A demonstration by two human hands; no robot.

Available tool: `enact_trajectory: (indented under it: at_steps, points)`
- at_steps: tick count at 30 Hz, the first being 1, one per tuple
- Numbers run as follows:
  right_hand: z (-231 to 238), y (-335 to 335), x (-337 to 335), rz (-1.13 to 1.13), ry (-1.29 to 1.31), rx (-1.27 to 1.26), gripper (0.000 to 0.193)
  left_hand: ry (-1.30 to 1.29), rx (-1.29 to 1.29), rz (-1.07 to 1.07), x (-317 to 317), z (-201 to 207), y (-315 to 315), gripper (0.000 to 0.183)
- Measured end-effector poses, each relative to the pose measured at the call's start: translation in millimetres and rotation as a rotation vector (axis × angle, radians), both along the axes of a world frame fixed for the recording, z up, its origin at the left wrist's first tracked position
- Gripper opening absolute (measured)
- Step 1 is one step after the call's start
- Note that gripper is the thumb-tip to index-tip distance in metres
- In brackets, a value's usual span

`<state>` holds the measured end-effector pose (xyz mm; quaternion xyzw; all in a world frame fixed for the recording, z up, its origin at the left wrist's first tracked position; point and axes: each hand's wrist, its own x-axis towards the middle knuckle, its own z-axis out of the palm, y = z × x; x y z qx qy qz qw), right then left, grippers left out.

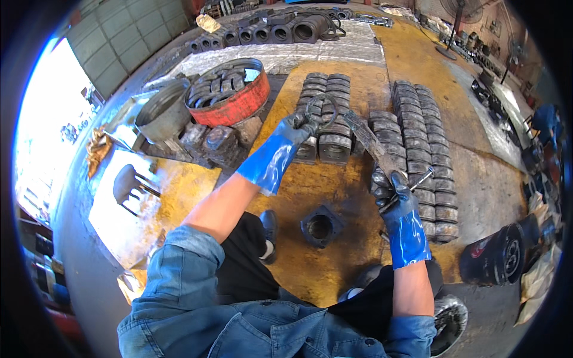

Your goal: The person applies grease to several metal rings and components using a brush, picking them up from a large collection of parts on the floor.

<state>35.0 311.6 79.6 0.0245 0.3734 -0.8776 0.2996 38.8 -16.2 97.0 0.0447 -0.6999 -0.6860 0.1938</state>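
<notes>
My left hand [301, 125], in a blue coated glove with a dark grimy palm, is closed on a thin dark metal ring [333, 113]. It is raised over the left rows of curved metal pieces [335, 146]. My right hand [399, 203], gloved alike, grips a long flat metal bar [371, 143] that slants up and to the left, its far end near the ring but apart from it. A thin rod with a round head [424, 177] sticks out of the same hand. Between my feet, a dark square block with a round bore [336, 223] lies on the stained yellow floor.
More rows of curved metal pieces [439, 155] stand at the right. A red round tub [233, 107] with similar pieces and a grey round tub [156, 113] are at the left. A black stool [125, 182], a black canister [486, 258] and far bored blocks [283, 33] surround the area.
</notes>
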Motion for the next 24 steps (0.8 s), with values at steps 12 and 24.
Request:
enact_trajectory:
  at_steps: [12, 24]
  points:
    - [0, -16, 13, -0.005, -0.020, 0.258, 0.033, -0.163, -0.538, -0.075, 26, -26, 9, 0.013]
    - [4, -38, 23, 0.037, 0.444, 0.518, 0.034, -0.381, -0.604, -0.248, 16, -29, -8, 0.019]
